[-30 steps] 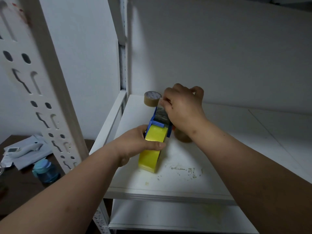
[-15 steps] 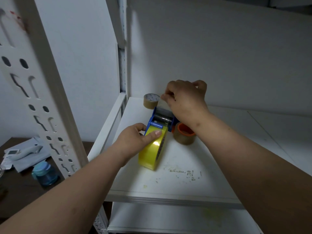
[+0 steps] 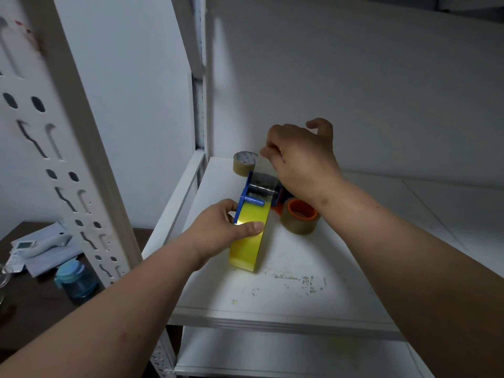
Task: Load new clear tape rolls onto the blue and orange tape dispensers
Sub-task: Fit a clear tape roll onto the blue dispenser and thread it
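Observation:
The blue tape dispenser point(image 3: 248, 192) stands on the white shelf point(image 3: 286, 301) with a yellow-looking tape roll point(image 3: 249, 245) mounted on it. My left hand point(image 3: 218, 230) grips that roll, thumb laid across its face. My right hand point(image 3: 300, 156) pinches the free end of a clear tape strip point(image 3: 261, 170) and holds it up above the dispenser's roller. Just right of the blue one, the orange dispenser point(image 3: 301, 210) lies with a clear roll around its hub, partly hidden by my right wrist.
A spare brownish tape roll point(image 3: 243, 162) sits at the shelf's back left corner. A perforated white upright point(image 3: 62, 148) stands at left. Below left, a dark table point(image 3: 32, 301) holds papers, a thermometer and a blue jar point(image 3: 77, 279). A lower shelf point(image 3: 286, 356) shows beneath.
My right hand has risen and moved back, drawing the clear strip up from the roller. The orange dispenser came into sight. My left hand stays on the roll.

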The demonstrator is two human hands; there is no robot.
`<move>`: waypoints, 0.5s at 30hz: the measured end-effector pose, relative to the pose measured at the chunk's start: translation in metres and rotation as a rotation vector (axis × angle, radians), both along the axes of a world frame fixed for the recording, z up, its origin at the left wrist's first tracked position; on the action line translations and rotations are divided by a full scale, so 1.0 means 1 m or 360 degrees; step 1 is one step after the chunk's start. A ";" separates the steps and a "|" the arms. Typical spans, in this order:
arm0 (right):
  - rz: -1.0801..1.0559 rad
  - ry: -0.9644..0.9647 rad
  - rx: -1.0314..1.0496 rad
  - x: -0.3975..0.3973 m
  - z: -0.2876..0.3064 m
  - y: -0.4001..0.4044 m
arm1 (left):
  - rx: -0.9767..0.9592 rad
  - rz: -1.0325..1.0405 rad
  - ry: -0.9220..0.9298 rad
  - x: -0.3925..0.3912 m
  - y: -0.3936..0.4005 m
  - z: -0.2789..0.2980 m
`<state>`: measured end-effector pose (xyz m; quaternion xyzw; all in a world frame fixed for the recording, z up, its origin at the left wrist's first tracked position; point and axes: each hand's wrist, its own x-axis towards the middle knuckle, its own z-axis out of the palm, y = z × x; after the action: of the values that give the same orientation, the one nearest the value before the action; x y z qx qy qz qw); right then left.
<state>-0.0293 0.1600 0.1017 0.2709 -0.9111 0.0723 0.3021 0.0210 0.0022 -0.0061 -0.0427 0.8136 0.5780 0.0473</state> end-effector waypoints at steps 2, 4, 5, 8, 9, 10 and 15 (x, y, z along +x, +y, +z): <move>0.0058 0.0009 -0.0028 0.001 0.002 0.000 | -0.0008 0.0013 0.0018 -0.001 0.001 0.000; 0.0108 -0.0044 -0.0106 0.000 0.002 0.002 | -0.0011 0.0013 0.0016 0.000 0.002 0.000; 0.0115 -0.0086 -0.0155 -0.001 0.001 0.003 | -0.0016 0.0005 0.0007 -0.001 0.002 0.001; 0.0149 -0.0096 -0.0222 -0.002 0.000 0.006 | -0.0027 -0.0015 -0.0017 -0.002 0.003 0.003; 0.0166 -0.0061 -0.0202 -0.002 0.001 0.005 | -0.0031 -0.0013 -0.0022 -0.004 0.004 0.003; 0.0182 -0.0018 -0.0169 -0.001 0.002 0.005 | -0.0039 -0.0007 -0.0026 -0.004 0.005 0.004; 0.0282 0.0160 -0.0121 0.006 0.016 0.005 | -0.0055 0.0082 0.0027 -0.007 0.009 0.001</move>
<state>-0.0233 0.1653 0.1176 0.3421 -0.8638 0.1195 0.3500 0.0137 0.0112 -0.0052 -0.0595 0.8225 0.5651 0.0247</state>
